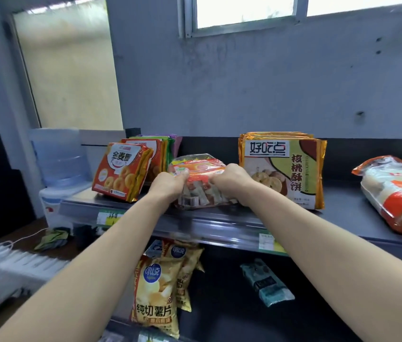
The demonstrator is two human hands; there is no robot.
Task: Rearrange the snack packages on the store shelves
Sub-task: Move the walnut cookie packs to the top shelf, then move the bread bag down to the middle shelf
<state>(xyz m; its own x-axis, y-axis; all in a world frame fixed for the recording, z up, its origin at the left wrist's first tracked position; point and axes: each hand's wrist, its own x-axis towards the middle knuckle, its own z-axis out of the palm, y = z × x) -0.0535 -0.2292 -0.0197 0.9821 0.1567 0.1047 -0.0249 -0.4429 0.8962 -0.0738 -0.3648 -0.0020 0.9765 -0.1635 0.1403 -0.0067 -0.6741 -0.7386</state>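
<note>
Both hands, left point(170, 185) and right point(229, 178), have a pinching grip on the clear snack bag point(201, 183) on the top shelf point(219, 219), between two upright stacks, probably to straighten it.

Clear, orange-labelled snack pack point(202, 167) stands, apparently tilted back, on the shelf point(343, 202).

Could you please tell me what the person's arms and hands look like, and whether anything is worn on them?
The left arm and the right arm are bare as far as the picture shows; no sleeve is in view. The left hand and the right hand wear no gloves. I can see no watch, bracelet or ring, though some fingers are partly hidden.
</note>
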